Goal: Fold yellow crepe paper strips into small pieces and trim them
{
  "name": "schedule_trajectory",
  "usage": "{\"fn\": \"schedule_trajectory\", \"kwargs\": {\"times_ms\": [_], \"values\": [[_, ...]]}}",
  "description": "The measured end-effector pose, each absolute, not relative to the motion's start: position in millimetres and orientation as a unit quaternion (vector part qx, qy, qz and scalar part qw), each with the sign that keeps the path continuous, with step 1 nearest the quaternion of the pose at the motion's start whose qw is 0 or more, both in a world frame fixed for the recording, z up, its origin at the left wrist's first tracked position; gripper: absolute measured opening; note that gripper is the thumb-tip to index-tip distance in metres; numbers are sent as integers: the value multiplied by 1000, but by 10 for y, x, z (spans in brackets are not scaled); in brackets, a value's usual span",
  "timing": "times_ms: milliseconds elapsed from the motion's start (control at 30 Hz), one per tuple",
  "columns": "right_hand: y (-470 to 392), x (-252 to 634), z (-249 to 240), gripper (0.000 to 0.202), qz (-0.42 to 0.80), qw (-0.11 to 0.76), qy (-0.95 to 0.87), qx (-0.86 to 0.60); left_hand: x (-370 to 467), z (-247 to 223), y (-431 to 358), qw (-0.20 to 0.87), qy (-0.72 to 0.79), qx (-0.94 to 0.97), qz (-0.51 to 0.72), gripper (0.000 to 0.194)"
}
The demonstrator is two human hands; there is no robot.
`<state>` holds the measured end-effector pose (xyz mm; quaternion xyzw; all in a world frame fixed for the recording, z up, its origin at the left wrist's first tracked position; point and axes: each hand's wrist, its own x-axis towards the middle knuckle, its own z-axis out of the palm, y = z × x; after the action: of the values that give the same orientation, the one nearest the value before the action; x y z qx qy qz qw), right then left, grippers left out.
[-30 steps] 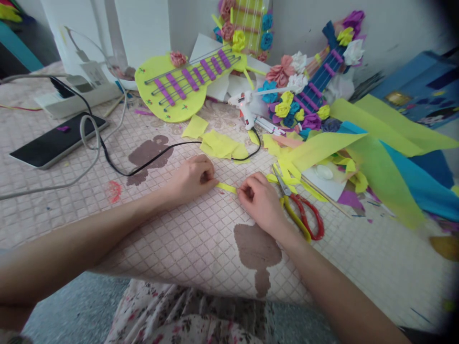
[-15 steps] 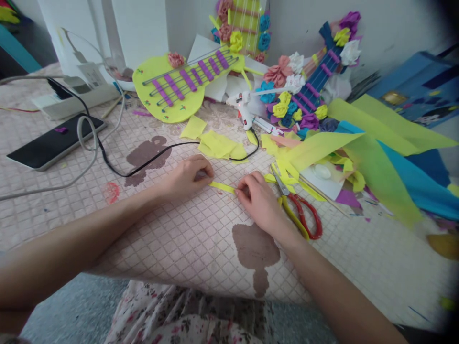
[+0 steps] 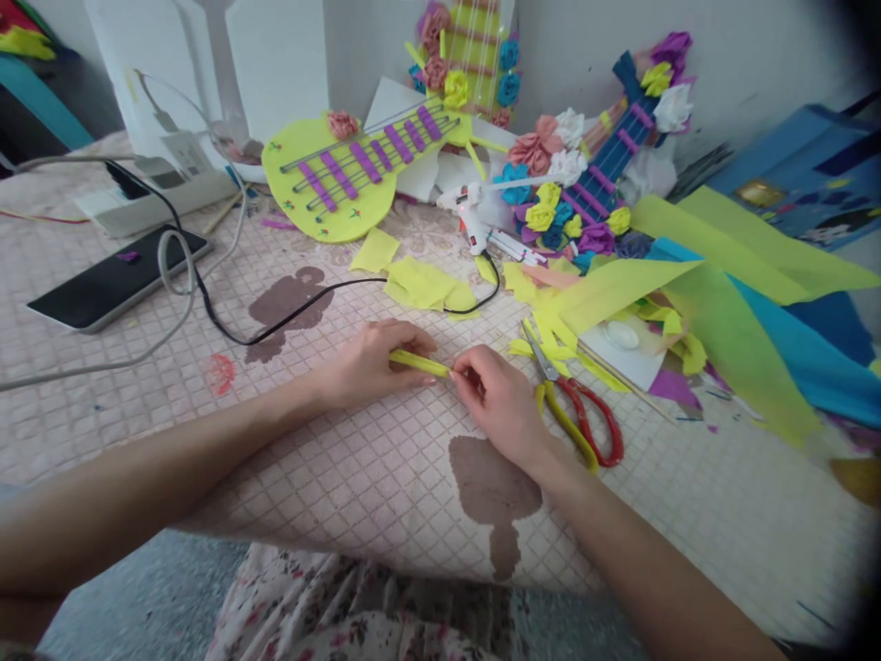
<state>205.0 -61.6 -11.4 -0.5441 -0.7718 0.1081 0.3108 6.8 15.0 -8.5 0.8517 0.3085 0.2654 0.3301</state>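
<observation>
left hand [image 3: 394, 363] shifted nearer right hand [image 3: 496, 397], fingers parted around yellow strip [image 3: 421, 363], right hand pinching its end

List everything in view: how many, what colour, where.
Thin paper strip: one, yellow, between the hands
Metal-bladed scissors: one, red and yellow handles, right
Plastic glue gun: one, white, centre
Flat guitar-shaped craft: one, yellow, purple bars, back
Flowered stringed crafts: two, multicoloured, back
Loose paper: several pieces, mostly yellow, centre and right
Flat rectangular device: one, black, left
Plastic power strip: one, white, back left
Cables: several, black or grey, left
Upright panels: two, white, back left
Boxy object: one, blue, far right
Quilted cloth: one, pale, underneath
Floral clothing: one garment, pale, bottom
Left hand, right hand: one each, bare, on strip
</observation>
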Motion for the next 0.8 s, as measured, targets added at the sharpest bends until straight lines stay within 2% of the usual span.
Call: {"fn": "schedule_trajectory", "kwargs": {"times_ms": [200,367,500,700,800], "values": [[-638,2030,-84,9,100,324,-786,-517,109,-10,68,442,324,795,262,17],[-654,2005,-73,3,157,356,-750,-535,111,2,59,459,334,775,276,11],[-643,1983,-71,26,271,383,-685,-557,117,31,51,459,341,772,278,11],[-636,1963,-48,10,316,375,-666,-562,114,69,42,456,350,774,264,11],[-638,1965,-49,8,321,385,-657,-563,113,65,43,456,348,776,264,11]]}}
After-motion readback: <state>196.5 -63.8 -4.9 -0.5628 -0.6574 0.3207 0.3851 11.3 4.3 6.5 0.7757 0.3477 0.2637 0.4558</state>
